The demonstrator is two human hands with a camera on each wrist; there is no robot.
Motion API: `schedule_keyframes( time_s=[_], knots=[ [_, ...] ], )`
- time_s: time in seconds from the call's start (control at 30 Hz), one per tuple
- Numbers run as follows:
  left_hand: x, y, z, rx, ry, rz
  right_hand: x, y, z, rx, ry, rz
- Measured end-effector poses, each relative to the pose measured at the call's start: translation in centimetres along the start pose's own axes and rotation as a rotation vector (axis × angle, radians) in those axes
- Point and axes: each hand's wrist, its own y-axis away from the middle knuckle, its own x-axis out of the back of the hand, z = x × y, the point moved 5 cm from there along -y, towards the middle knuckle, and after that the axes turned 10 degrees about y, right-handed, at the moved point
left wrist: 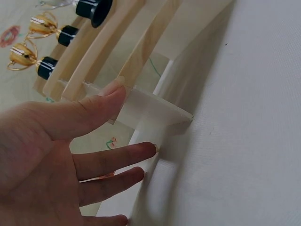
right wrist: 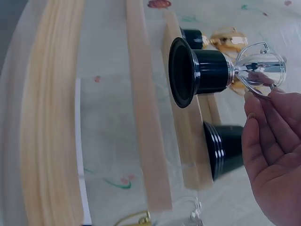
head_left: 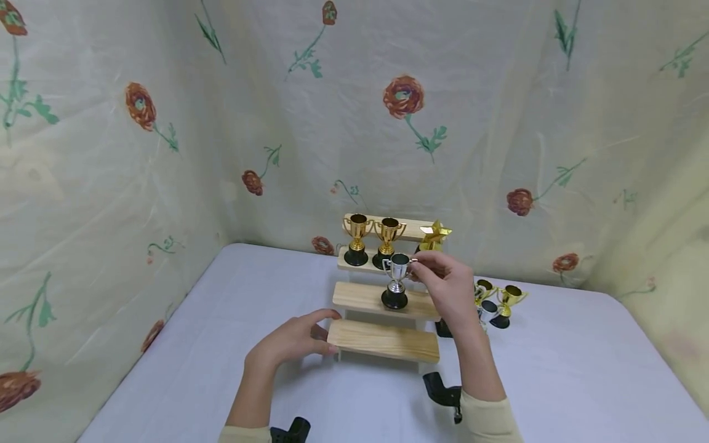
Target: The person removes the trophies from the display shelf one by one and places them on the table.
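Observation:
A small silver trophy cup (head_left: 396, 271) with a black base hangs over the wooden tiered stand (head_left: 382, 340). My right hand (head_left: 450, 294) pinches it by one handle; in the right wrist view, the underside of the cup's base (right wrist: 182, 73) faces the camera, apart from the shelves. At the left end of the lowest step is my left hand (head_left: 293, 338), its thumb at the clear side panel (left wrist: 153, 106) and the other fingers extended. Two gold trophy cups (head_left: 357, 231) and a gold star trophy (head_left: 434, 234) stand on an upper step.
Several more gold and silver cups (head_left: 511, 295) stand on the table right of the stand, partly behind my right forearm. A white cloth covers the table (head_left: 581, 369). A flower-patterned curtain (head_left: 471, 135) hangs behind it and at the sides.

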Motion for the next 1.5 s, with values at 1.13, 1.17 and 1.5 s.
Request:
schedule_keyframes(
  time_s=[1.13, 1.17, 1.5],
  knots=[
    [-0.2, -0.2, -0.2, 0.007, 0.005, -0.006, 8.6, 1.6, 3.7, -0.076, 0.101, 0.099],
    [-0.2, -0.1, -0.2, 0.006, 0.006, -0.005, 8.8, 1.7, 3.9, -0.08, 0.103, 0.097],
    [-0.2, 0.2, 0.3, -0.001, 0.02, 0.001, 10.8, 2.3, 5.0, -0.117, 0.061, 0.153]
  ],
)
